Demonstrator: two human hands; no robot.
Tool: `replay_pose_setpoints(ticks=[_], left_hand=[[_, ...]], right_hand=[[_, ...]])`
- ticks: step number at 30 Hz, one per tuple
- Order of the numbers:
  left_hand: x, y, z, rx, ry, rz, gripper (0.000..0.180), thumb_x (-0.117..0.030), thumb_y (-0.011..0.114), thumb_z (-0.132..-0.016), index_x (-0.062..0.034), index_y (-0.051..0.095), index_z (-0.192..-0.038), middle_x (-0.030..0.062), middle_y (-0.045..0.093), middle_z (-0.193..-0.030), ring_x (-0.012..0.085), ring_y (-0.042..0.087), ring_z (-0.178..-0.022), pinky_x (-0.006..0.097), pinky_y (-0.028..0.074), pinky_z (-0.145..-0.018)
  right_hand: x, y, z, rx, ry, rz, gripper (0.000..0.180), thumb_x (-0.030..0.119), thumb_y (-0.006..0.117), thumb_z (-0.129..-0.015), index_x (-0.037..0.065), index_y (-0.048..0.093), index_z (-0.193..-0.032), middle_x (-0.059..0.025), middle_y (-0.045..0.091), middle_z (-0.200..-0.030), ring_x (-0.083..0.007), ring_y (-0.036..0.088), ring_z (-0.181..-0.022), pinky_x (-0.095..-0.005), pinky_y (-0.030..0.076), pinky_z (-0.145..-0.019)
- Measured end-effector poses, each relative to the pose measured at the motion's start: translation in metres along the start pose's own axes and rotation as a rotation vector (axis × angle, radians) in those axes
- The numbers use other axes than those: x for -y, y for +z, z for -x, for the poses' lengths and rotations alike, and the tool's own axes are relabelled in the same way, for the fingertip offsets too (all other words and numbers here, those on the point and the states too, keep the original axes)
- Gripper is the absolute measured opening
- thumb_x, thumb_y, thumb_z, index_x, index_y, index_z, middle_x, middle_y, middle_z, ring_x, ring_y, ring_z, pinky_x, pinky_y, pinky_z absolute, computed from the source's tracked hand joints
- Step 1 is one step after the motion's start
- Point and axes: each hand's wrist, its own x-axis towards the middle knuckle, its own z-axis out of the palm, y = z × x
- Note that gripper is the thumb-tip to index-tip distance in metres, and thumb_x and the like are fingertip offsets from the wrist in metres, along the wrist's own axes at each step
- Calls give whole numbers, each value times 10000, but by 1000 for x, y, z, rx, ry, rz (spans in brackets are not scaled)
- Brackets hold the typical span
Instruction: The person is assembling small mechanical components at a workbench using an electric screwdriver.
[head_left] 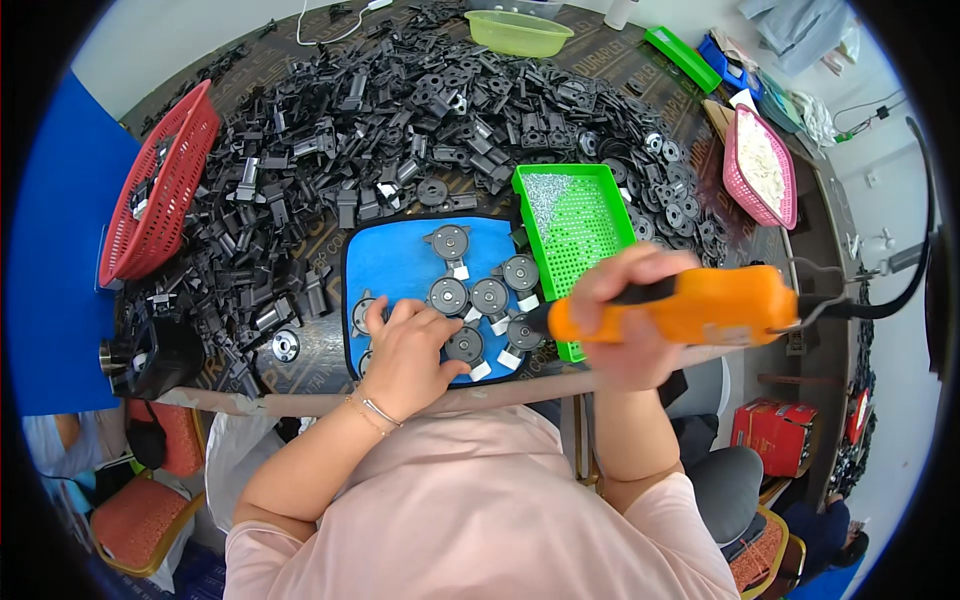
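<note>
My right hand [632, 320] is wrapped round an orange electric screwdriver [735, 305], held nearly level. Its dark tip reaches a round black part [523, 332] with a white tab, at the right side of a blue mat [385, 245]. On the mat, my left hand [408, 350] lies with its fingers spread. Its thumb and fingertips touch or rest beside another round black part [465, 345]; the palm hides some of what is under it. Several more such parts, among them one at the top [450, 241], lie face up on the mat.
A green perforated tray [575, 170] holding small silvery pieces stands right of the mat. Behind spreads a heap of black parts [400, 110]. Pink baskets stand at the left [205, 130] and right [785, 205]. A cable [880, 308] runs from the screwdriver rightward. A yellow-green basket [520, 42] sits far back.
</note>
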Motion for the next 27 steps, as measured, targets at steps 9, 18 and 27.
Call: replay_pose_setpoints(ticks=[9, 18, 27], left_hand=[[0, 1, 0, 8, -3, -4, 453, -283, 809, -620, -106, 702, -1023, 12, 648, -959, 216, 525, -1044, 546, 231, -1020], [-1, 3, -1, -10, 8, -31, 441, -266, 808, -617, -96, 700, -1009, 18, 639, -937, 208, 530, -1038, 559, 234, -1020], [-2, -1, 1, 11, 17, -24, 432, -256, 802, -623, -101, 702, -1014, 29, 640, -949, 216, 530, -1034, 555, 230, -1025]], right_hand=[[-40, 20, 12, 217, 45, 224, 272, 24, 652, -817, 30, 490, -1036, -135, 570, -858, -156, 563, -616, -259, 494, -541], [-49, 25, 15, 212, 70, 223, 248, 17, 656, -802, 28, 509, -1002, -117, 576, -829, -158, 566, -618, -259, 497, -541], [-7, -11, -20, 91, -125, 170, 342, 140, 688, -818, 6, 495, -1066, -140, 554, -894, -196, 568, -620, -297, 494, -536]])
